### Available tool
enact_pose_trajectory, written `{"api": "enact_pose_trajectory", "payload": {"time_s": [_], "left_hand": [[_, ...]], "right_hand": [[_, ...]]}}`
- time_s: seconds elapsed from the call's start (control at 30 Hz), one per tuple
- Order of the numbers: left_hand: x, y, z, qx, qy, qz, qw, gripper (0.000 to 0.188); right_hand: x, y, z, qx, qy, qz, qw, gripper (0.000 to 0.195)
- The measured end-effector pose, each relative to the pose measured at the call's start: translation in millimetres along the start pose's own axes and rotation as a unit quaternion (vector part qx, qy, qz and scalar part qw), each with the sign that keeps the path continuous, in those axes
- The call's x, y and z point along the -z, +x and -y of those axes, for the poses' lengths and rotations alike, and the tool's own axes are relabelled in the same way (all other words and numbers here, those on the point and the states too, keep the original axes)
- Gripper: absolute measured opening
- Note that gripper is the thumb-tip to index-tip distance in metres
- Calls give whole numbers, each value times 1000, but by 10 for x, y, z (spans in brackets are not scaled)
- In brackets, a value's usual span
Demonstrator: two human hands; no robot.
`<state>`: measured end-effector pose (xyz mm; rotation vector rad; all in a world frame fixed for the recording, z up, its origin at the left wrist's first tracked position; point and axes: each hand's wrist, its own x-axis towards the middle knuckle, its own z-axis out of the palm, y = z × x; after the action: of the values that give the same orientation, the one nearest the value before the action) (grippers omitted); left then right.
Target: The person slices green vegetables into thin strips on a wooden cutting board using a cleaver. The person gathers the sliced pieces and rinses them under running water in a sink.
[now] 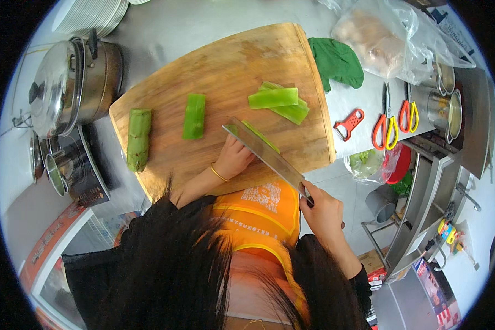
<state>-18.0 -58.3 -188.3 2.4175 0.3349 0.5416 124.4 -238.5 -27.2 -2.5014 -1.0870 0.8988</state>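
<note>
My right hand [322,208] grips the handle of a cleaver [270,161], whose broad blade slants up and left across the wooden cutting board [231,57]. My left hand [234,156] has its fingertips on a green piece, apparently celtuce stem, partly hidden behind the blade. A thin green slice [260,136] lies along the blade's far side. Left of my left hand rests a bright green peeled block [194,116]. Farther left lies a duller, ridged stem section [139,140]. Several flat green pieces [273,98] overlap at the board's upper right.
A green cloth [336,62] touches the board's right edge. Beyond it lie a red peeler [350,124] and two pairs of scissors [386,123] [408,109]. A lidded steel pot [95,78] stands left; a filled plastic bag [375,41] sits upper right. A bin [381,204] stands below.
</note>
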Motion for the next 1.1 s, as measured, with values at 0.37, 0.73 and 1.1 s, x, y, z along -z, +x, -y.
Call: {"api": "enact_pose_trajectory", "payload": {"time_s": [0.37, 0.73, 1.1], "left_hand": [[-109, -80, 63, 15, -23, 7, 1000, 39], [10, 1, 11, 8, 13, 12, 1000, 36], [46, 46, -7, -3, 10, 15, 1000, 36]], "right_hand": [[-24, -13, -77, 38, -23, -33, 998, 30], [52, -30, -149, 19, -4, 9, 1000, 29], [176, 72, -109, -13, -5, 54, 998, 24]]}}
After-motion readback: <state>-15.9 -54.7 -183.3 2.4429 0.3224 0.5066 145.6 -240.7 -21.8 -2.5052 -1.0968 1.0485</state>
